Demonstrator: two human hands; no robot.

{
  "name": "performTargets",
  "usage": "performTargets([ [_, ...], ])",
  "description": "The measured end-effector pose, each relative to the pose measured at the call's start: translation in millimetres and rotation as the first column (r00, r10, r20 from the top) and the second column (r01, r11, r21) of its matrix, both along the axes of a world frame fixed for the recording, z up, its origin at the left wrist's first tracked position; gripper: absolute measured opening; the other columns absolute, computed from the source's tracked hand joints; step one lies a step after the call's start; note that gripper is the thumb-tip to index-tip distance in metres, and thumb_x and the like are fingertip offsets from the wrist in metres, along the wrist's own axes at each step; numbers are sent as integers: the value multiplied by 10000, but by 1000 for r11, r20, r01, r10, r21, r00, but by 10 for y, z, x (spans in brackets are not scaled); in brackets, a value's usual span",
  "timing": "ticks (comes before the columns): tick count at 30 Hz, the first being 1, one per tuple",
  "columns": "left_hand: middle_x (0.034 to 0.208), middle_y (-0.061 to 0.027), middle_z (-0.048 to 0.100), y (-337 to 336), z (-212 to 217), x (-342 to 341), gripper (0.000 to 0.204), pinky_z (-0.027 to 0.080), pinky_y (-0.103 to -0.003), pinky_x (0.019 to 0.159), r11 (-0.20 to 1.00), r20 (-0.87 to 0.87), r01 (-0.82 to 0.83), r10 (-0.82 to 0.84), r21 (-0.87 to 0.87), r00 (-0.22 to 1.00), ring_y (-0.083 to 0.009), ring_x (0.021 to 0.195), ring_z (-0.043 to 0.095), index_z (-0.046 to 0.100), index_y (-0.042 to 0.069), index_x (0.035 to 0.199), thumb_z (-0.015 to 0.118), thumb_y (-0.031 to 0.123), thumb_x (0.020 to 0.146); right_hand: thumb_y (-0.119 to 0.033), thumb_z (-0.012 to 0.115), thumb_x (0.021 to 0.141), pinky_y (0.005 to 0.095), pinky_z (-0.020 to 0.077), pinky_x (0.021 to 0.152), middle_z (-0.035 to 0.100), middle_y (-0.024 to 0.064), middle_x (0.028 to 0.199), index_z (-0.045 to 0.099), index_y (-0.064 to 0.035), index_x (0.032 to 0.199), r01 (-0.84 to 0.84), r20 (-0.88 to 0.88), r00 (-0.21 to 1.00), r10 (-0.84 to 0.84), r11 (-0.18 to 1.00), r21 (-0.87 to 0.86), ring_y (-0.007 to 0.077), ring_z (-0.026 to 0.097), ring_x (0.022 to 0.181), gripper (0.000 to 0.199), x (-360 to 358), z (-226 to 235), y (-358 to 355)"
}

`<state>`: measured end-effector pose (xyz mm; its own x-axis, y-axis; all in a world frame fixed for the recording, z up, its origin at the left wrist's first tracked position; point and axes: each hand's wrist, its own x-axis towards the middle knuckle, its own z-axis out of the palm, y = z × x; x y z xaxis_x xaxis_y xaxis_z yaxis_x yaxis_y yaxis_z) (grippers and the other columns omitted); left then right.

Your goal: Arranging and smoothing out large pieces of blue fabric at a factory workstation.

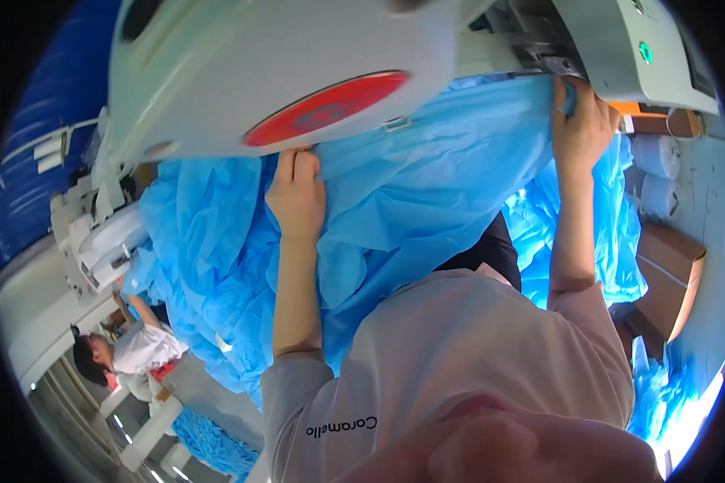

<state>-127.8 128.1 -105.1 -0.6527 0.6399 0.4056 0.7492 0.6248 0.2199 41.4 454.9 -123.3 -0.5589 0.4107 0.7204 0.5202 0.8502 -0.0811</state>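
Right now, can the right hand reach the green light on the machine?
Probably yes: the right hand, on the blue fabric, appears near the green light, and nothing visible stands between them, though depth is hard to judge.

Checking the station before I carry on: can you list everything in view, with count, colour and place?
Large machine: one, white, across the top
Oval badge: one, red, on its underside
Round light: one, green, upper right
Fabric: layers uncountable, light blue, centre and both sides
Fabric pile: one, blue, lower left
White rolls: at least two, right
Cardboard box: at least one, brown, right
Background machinery: count unclear, white, left
Co-worker: one, white top, dark cap, left
Shirt: one, pale, on the wearer
Left hand: one, bare, below the badge, fingertips hidden
Right hand: one, bare, upper right, fingers touching fabric
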Motion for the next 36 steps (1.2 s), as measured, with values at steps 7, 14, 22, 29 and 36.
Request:
performTargets([
  [7, 802, -125, 645, -686, 438, 307, 74, 478, -416, 597, 944, 393, -118, 239, -308, 888, -330, 695, 613, 618, 70, 832, 621, 66, 758, -54, 727, 772, 353, 435, 699, 638, 78, 892, 618, -18, 908, -202, -315, 930, 190, 979, -8, 221, 575, 764, 178, 74, 238, -378],
  [14, 769, -170, 654, -1124, 70, 563, 143, 508, -463, 628, 852, 528, 101, 222, -514, 820, -348, 731, 641, 668, 76, 782, 549, 156, 783, -55, 660, 843, 312, 465, 760, 648, 125, 874, 626, 18, 958, -502, -378, 857, 351, 735, -455, 222, 601, 792, 140, -528, 93, -657],
  [22, 902, -154, 633, -1886, 100, 234, 124, 500, -442, 683, 782, 135, -394, 511, -482, 849, -322, 841, 622, 650, 97, 884, 570, 158, 811, -120, 580, 921, 307, 492, 834, 645, 166, 1055, 501, 42, 1185, -566, -147, 787, 598, 607, -558, 235, 643, 924, 320, -646, -149, -530],
  [29, 1012, -156, 593, -2040, 212, -5, 277, 472, -358, 833, 922, 478, -388, 338, 6, 811, -327, 979, 578, 604, 6, 1031, 560, -29, 760, -140, 573, 914, 351, 488, 763, 628, 163, 1045, 553, -14, 1054, -236, 4, 961, 277, 825, -513, 291, 630, 906, 189, -630, -82, -850],
  [36, 887, -98, 604, -1713, 136, -85, 235, 450, -282, 745, 926, 434, -304, 185, 224, 882, -235, 835, 589, 635, 28, 968, 545, -45, 764, -210, 711, 804, 270, 429, 631, 508, 75, 761, 558, -44, 1084, -445, -242, 878, 413, 518, -731, 164, 492, 675, 359, -585, -27, -828],
])
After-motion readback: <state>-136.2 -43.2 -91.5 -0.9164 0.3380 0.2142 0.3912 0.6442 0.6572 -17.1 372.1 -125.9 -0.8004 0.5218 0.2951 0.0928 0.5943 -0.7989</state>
